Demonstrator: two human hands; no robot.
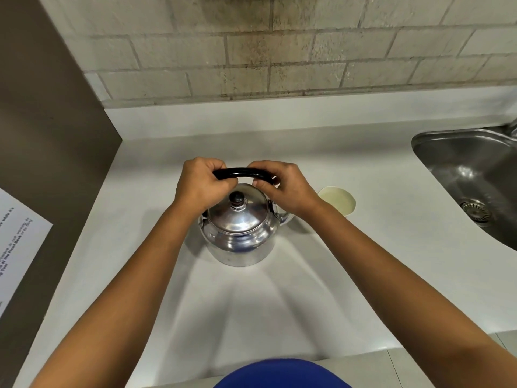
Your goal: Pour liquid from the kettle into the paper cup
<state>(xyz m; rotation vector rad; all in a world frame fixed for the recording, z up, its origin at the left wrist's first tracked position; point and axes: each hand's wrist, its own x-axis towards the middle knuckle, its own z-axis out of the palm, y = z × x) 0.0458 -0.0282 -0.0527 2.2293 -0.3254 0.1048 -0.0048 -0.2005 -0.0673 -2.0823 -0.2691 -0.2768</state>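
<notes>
Only readable text sits on a white printed sheet stuck to the brown panel at the left edge. Black lines run tilted and cut off by the frame; "Front Desk" in bold can be made out, the rest too small and blurred to read. No brand or marking legible on the kettle or paper cup.

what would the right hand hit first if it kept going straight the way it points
The right hand reaches forward and left along the kettle's black handle, so it would probably meet the left hand gripping the other end first. Depth is hard to judge from this view.
</notes>
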